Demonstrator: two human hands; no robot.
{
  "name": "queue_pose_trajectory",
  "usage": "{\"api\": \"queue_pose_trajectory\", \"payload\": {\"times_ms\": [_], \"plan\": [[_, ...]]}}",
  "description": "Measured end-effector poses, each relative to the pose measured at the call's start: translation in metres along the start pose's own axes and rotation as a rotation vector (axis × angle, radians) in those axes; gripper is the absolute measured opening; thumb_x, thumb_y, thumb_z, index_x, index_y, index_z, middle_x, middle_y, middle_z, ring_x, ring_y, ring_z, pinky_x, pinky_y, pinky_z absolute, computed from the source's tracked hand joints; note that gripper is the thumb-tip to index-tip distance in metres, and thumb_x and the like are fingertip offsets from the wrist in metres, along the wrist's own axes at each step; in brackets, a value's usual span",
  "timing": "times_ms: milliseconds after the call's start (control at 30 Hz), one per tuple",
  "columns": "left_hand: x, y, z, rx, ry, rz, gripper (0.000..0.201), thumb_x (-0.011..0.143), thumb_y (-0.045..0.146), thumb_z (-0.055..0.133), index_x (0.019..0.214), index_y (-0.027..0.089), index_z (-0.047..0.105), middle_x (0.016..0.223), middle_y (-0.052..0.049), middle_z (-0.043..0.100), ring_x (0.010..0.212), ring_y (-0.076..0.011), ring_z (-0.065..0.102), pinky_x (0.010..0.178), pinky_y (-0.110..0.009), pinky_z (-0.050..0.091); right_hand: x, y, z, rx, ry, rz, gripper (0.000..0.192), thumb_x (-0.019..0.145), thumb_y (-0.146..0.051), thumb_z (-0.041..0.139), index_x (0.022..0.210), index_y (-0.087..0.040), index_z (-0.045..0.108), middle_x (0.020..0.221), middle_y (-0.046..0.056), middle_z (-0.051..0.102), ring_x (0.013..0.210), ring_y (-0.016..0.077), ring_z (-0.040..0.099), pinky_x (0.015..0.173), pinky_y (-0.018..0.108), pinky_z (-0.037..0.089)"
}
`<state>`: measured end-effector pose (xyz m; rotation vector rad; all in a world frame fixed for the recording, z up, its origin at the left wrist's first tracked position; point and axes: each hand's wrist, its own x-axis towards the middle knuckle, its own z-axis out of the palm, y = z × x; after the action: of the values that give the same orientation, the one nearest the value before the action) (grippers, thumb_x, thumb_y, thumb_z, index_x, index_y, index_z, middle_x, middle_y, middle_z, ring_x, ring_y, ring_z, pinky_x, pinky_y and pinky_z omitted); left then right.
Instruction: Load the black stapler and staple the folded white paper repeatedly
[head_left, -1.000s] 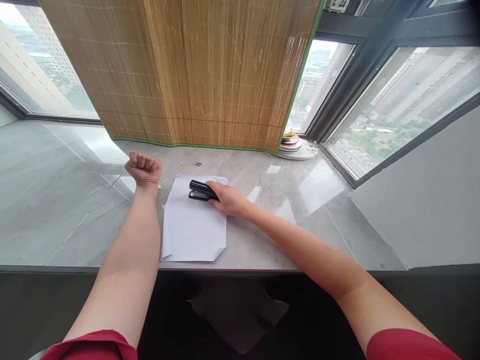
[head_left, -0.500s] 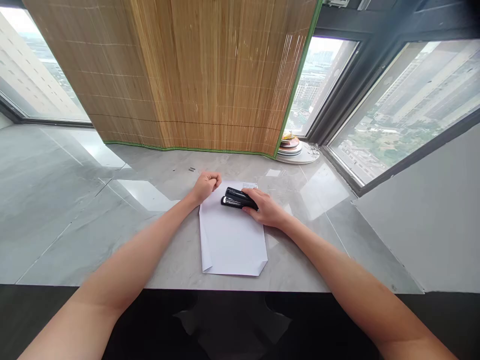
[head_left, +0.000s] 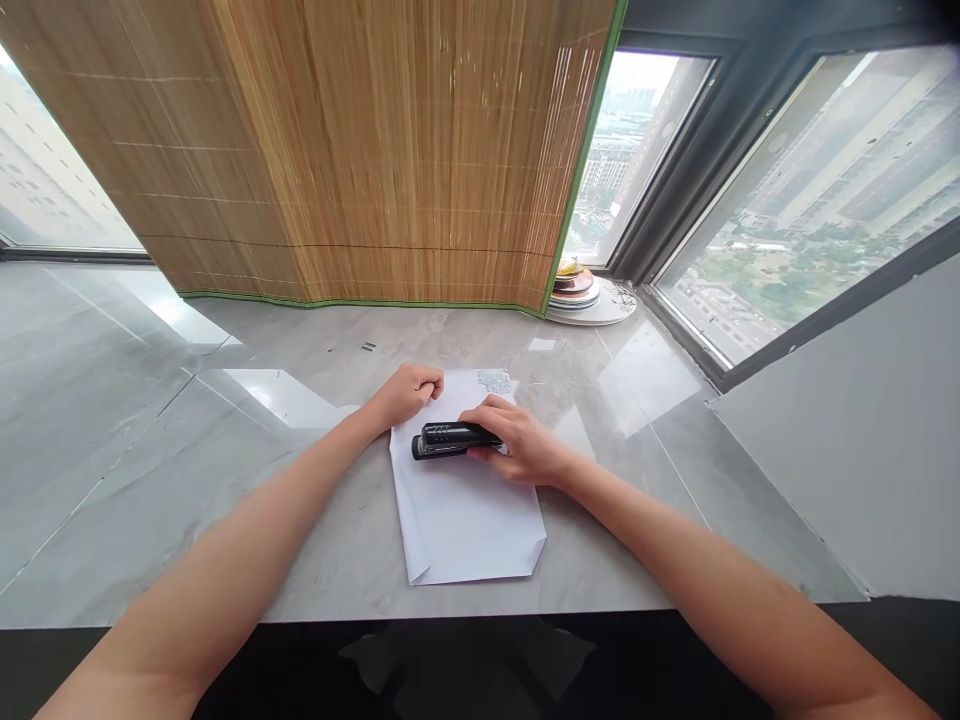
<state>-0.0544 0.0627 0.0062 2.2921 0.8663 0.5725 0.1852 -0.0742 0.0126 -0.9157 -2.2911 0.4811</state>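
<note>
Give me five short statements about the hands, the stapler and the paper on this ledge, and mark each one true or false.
1. The right hand grips the black stapler. True.
2. The stapler lies on the bare stone ledge. False: it lies on the white paper.
3. The left hand is closed in a fist at the paper's top left corner. True.
4. The paper's near corners lie flat. False: both are folded over.
5. The stack of plates sits by the left hand. False: it stands far back by the window.

Left hand (head_left: 405, 392) fisted; right hand (head_left: 521, 446) curled, fingers (head_left: 480, 412) gripping.
</note>
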Motion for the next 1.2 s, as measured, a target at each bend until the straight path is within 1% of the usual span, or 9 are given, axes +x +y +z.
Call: {"api": "queue_pose_trajectory", "payload": {"times_ms": [300,467,600,767,867,967,1033,1133,1200], "plan": [[-0.002,0.007,-0.001,0.200,-0.103,0.088,0.020,0.084,0.010,0.044,0.069,0.021,0.049,0.069,-0.001,0.059,0.067,-0.0180,0.049,0.067,-0.031,0.036,-0.004,-0.001,0.004,0.083,-0.015,-0.008,0.032,0.100,-0.017,0.067,0.131,-0.021,0.063,0.110,0.011,0.071,0.109,0.0276,0.062,0.089,0.042,0.057],[-0.003,0.008,-0.003,0.206,-0.132,0.073,0.020,0.086,0.010,0.044,0.071,0.021,0.050,0.071,-0.002,0.060,0.068,-0.0181,0.051,0.068,-0.031,0.038,-0.005,0.000,0.002,0.084,0.064,0.165,0.033,0.096,-0.014,0.069,0.128,-0.023,0.064,0.109,0.009,0.073,0.104,0.0275,0.060,0.089,0.043,0.056],[-0.003,0.004,-0.004,0.256,-0.150,0.094,0.019,0.087,0.010,0.044,0.074,0.022,0.050,0.076,-0.002,0.062,0.071,-0.0188,0.051,0.070,-0.032,0.038,-0.007,0.002,-0.001,0.100,0.098,0.299,0.033,0.095,-0.013,0.069,0.126,-0.025,0.067,0.113,0.007,0.075,0.108,0.0279,0.059,0.094,0.045,0.055],[-0.003,0.000,-0.003,0.260,-0.151,0.115,0.018,0.087,0.010,0.044,0.075,0.022,0.050,0.077,-0.003,0.062,0.072,-0.0198,0.052,0.071,-0.033,0.039,-0.006,0.002,-0.009,0.098,0.072,0.357,0.034,0.095,-0.016,0.069,0.127,-0.027,0.068,0.122,0.006,0.077,0.110,0.0277,0.060,0.098,0.046,0.054],[-0.004,0.001,-0.003,0.256,-0.149,0.108,0.019,0.088,0.011,0.044,0.074,0.022,0.050,0.076,-0.003,0.061,0.072,-0.0199,0.051,0.071,-0.033,0.038,-0.006,0.003,-0.019,0.135,0.082,0.349,0.036,0.093,-0.027,0.076,0.129,-0.027,0.070,0.124,0.006,0.078,0.109,0.0272,0.065,0.094,0.043,0.055],[-0.005,0.003,-0.003,0.242,-0.149,0.098,0.020,0.089,0.010,0.043,0.075,0.022,0.050,0.076,-0.002,0.061,0.073,-0.0198,0.051,0.072,-0.033,0.039,-0.008,0.015,-0.031,0.131,0.241,0.419,0.024,0.103,-0.037,0.063,0.121,-0.026,0.075,0.117,0.007,0.078,0.105,0.0263,0.069,0.089,0.041,0.055],[-0.005,0.004,-0.004,0.239,-0.151,0.094,0.020,0.088,0.009,0.044,0.075,0.022,0.051,0.076,-0.003,0.061,0.073,-0.0201,0.052,0.072,-0.034,0.039,-0.010,0.027,-0.037,0.022,0.300,0.469,0.032,0.106,-0.027,0.048,0.119,-0.025,0.077,0.116,0.007,0.078,0.109,0.0276,0.067,0.094,0.044,0.054],[-0.004,0.005,-0.003,0.246,-0.144,0.092,0.020,0.087,0.009,0.045,0.074,0.022,0.052,0.076,-0.003,0.061,0.072,-0.0204,0.052,0.071,-0.034,0.038,-0.009,0.044,-0.038,-0.147,0.154,0.432,0.049,0.101,-0.014,0.042,0.135,-0.026,0.075,0.139,0.008,0.074,0.127,0.0318,0.061,0.108,0.053,0.049],[-0.004,0.004,-0.002,0.257,-0.133,0.093,0.021,0.087,0.008,0.045,0.074,0.022,0.053,0.076,-0.003,0.061,0.071,-0.0207,0.051,0.070,-0.034,0.037,-0.006,0.049,-0.035,-0.217,0.032,0.402,0.053,0.103,-0.014,0.040,0.144,-0.028,0.071,0.152,0.008,0.068,0.134,0.0342,0.056,0.110,0.057,0.046]]}}
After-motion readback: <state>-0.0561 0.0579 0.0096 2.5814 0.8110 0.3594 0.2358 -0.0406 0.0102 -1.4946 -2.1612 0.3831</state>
